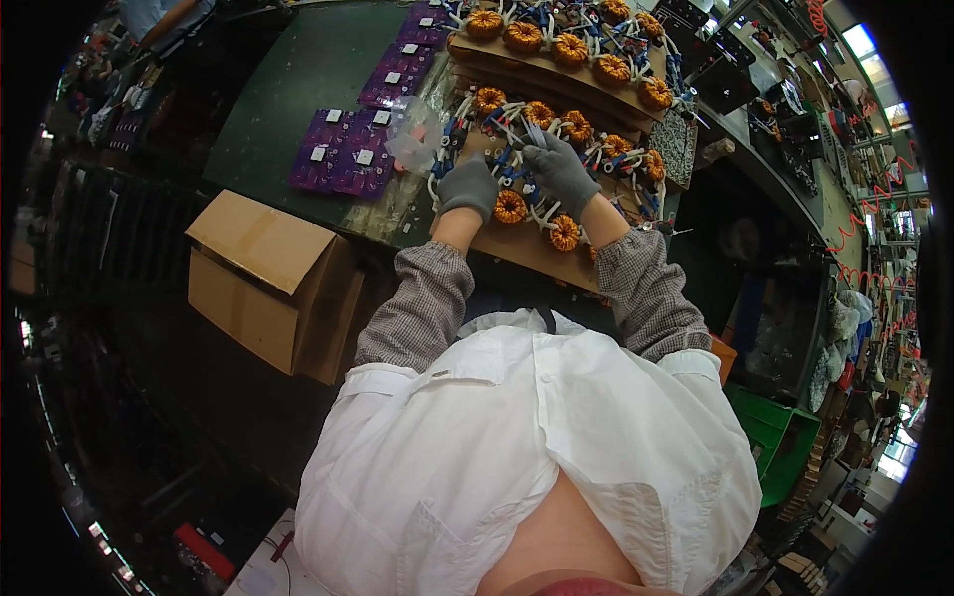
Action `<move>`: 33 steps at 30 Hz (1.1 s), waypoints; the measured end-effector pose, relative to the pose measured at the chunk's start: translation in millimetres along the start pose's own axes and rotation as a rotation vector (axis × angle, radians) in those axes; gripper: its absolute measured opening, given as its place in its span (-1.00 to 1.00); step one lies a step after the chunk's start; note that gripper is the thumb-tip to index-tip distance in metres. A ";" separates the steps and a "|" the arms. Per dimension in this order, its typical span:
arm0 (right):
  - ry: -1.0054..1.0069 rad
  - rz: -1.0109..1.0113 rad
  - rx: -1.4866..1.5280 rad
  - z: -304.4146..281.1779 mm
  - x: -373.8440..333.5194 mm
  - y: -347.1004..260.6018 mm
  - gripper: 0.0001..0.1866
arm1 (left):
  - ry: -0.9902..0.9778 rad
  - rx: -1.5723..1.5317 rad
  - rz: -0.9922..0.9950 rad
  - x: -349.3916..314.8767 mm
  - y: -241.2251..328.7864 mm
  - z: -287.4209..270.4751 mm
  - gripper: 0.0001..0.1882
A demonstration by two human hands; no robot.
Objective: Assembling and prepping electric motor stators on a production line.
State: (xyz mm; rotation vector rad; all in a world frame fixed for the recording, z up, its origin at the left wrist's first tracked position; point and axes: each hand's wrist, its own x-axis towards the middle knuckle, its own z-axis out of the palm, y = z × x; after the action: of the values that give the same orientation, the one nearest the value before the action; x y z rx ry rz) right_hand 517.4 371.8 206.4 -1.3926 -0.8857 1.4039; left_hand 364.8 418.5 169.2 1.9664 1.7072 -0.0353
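My left hand [469, 189], in a grey glove, is over the cardboard sheet at the left end of a row of wound coils with wires. Its fingers are curled together, and what they hold, if anything, is hidden. Close beside it, my gloved right hand [558, 171] reaches in among blue and white wires, its fingers bent closely together; whatever is in them is too small to make out. Around both hands lie orange copper-wound ring coils, one coil [510, 207] just below and between them, another coil [563, 233] nearer me. They rest on a brown cardboard sheet [522, 253].
Left of my hands, purple circuit boards [343, 154] and a clear plastic bag [409, 134] lie on the green table [283, 109]. More coils [569, 50] sit on stacked cardboard farther away. A cardboard box [253, 268] stands near left; a green crate [770, 432] is at right.
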 end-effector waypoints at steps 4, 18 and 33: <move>0.015 -0.067 -0.304 -8.3 7.1 -2.6 -0.58 | 0.273 -0.388 0.084 -15.6 -17.9 17.5 -0.49; 0.038 -0.018 -0.593 -8.2 16.3 -2.1 -0.71 | 0.372 -0.771 0.291 -27.4 -21.4 26.4 -0.58; -0.032 -0.005 -0.602 5.2 20.5 -5.5 -0.74 | 0.438 -0.516 0.288 -26.2 -19.1 26.4 -0.59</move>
State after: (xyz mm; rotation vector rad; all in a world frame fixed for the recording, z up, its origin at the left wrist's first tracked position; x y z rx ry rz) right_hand 514.7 393.4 205.7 -1.8045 -1.4075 1.2024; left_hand 350.2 385.1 148.7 1.8714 1.4549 0.9043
